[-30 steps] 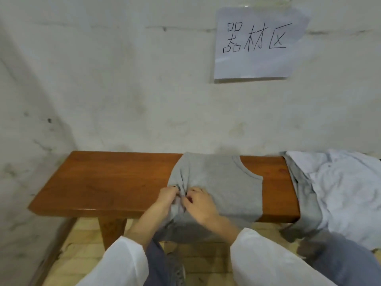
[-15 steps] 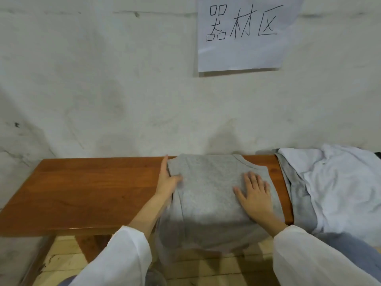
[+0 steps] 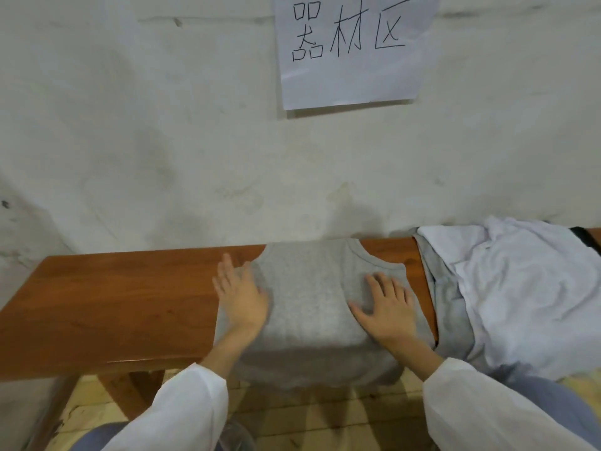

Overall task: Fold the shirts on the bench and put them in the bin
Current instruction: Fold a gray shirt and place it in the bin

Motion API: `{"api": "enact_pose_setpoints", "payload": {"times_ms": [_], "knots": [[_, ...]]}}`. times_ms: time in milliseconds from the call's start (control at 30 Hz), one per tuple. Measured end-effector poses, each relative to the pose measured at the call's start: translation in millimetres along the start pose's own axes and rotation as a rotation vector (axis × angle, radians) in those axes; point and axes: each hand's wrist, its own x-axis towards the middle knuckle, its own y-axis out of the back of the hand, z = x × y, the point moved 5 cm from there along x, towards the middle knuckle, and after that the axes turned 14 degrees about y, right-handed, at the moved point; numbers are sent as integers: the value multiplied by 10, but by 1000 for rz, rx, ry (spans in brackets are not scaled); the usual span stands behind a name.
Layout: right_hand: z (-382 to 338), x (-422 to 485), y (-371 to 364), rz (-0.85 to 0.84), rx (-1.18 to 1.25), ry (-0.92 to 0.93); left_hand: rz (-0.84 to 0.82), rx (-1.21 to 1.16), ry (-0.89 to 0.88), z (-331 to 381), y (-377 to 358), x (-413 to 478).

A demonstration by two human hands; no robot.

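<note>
Squarely pressed grey shirt (image 3: 312,297)
Left hand (image 3: 242,301) and right hand (image 3: 387,310) lay straight-fingered on it; a pile (image 3: 520,288), perhaps two shirts, shared the bench (image 3: 113,304)

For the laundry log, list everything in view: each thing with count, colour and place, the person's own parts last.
bench: one, reddish-brown wood, against the wall
grey shirt: one, grey, mid-bench, lower part hanging over the near edge
white shirt: one, white, crumpled at the bench's right end
grey garment: one, grey, under the white shirt
paper sign: one, white with black handwriting, on the wall above the bench
floor: one, pale wood planks, below the bench
sleeves: two, white, bottom of view
hands: two, bare; left hand flat at the grey shirt's left edge, right hand flat on its right part
</note>
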Motion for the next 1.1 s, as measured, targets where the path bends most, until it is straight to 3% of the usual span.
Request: {"api": "enact_pose_setpoints", "payload": {"times_ms": [133, 367, 533, 633, 767, 900, 1100], "knots": [[-19, 60, -24, 23, -5, -13, -96, 250, -172, 175, -308, -261], [159, 313, -94, -89, -41, -8, -173, 326, -99, -155, -329, 203], [258, 565, -51, -36, 12, 25, -120, 324, -63, -246, -282, 498], [276, 589, -44, 8, 42, 30, -18, 397, -174, -144, -258, 398], [225, 483, 29, 192, 71, -18, -116, 271, -151, -166, -272, 260], [203, 355, -54, 35, 24, -66, -205, 277, -88, -293, -233, 228], [300, 342, -32, -244, 15, 8, -259, 349, -153, -468, -180, 300]]}}
